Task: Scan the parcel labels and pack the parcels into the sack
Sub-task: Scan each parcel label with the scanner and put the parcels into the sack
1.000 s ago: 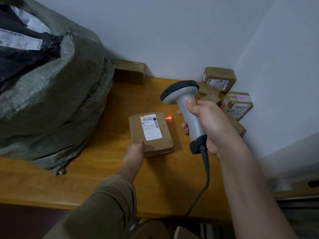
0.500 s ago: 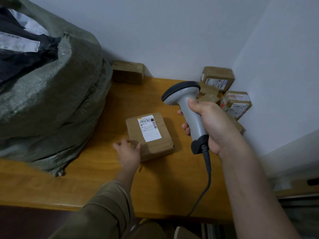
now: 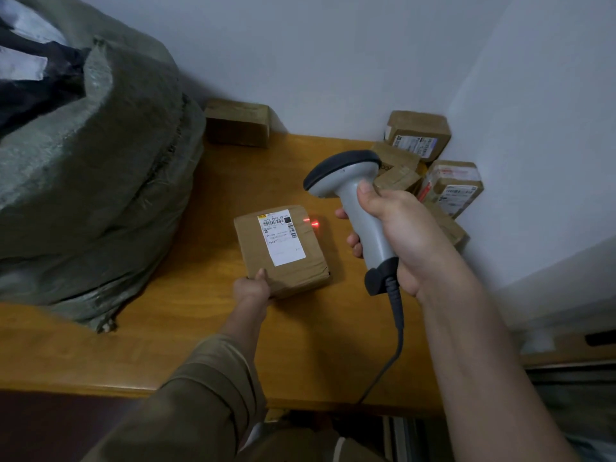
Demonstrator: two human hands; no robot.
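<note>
A bulging green sack (image 3: 90, 181) fills the left. Mid-table lies a flat, stiff-looking brown parcel (image 3: 281, 250), probably light; the left hand (image 3: 251, 288) pinches its near edge. The right hand (image 3: 396, 231) grips a scanner (image 3: 353, 201).

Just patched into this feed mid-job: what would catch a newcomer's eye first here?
The grey scanner, gripped in the right hand at centre, throws a red dot just off the right edge of the brown parcel, beside its white label. The left hand holds that parcel's near corner on the wooden table. A bulging green sack fills the left.
</note>
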